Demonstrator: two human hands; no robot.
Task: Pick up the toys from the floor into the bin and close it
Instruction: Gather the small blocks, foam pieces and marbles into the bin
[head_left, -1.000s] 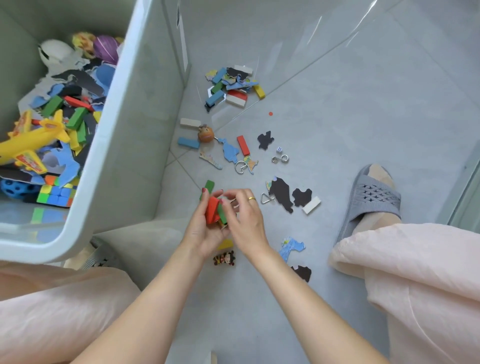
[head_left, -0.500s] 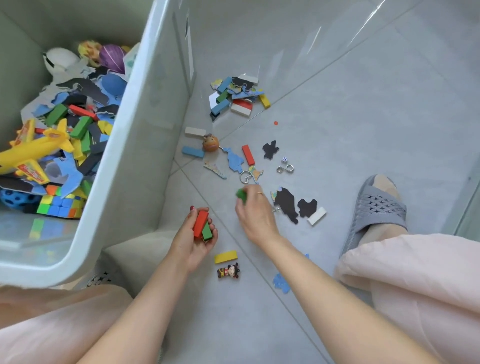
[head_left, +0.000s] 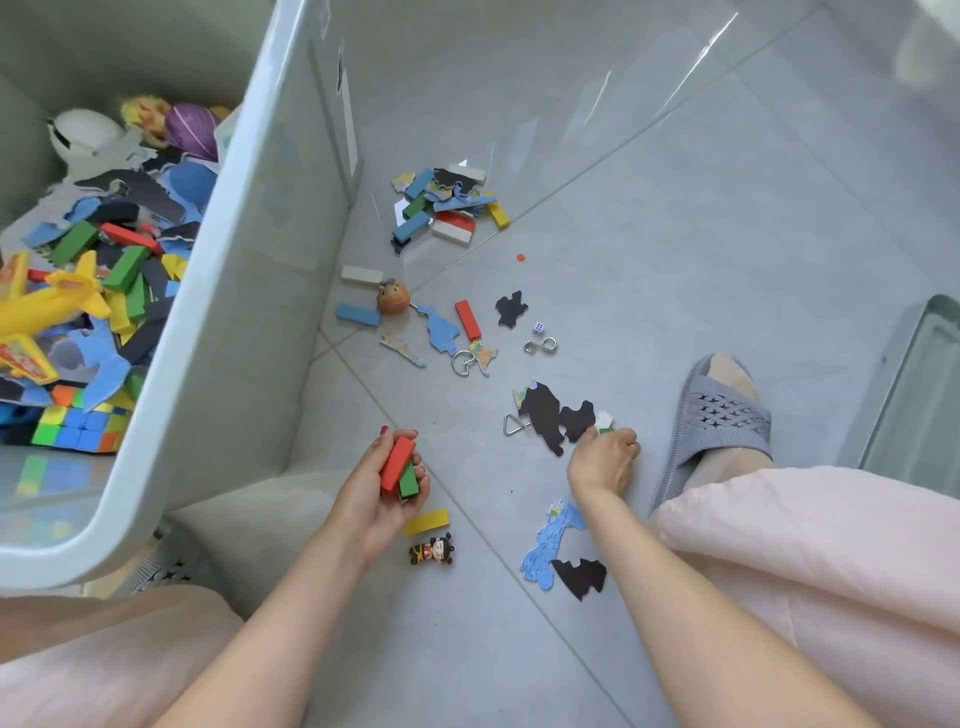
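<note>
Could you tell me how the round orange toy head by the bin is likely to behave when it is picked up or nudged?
The round orange toy head looks ball-shaped, so a nudge would probably roll it across the smooth, glossy grey floor tiles. It seems small and probably light.

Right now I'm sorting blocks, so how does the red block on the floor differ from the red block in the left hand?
The red block on the floor lies flat, alone; the red block in the left hand is gripped beside a green block. The floor one sits farther from the person. Both are red oblong blocks.
</note>
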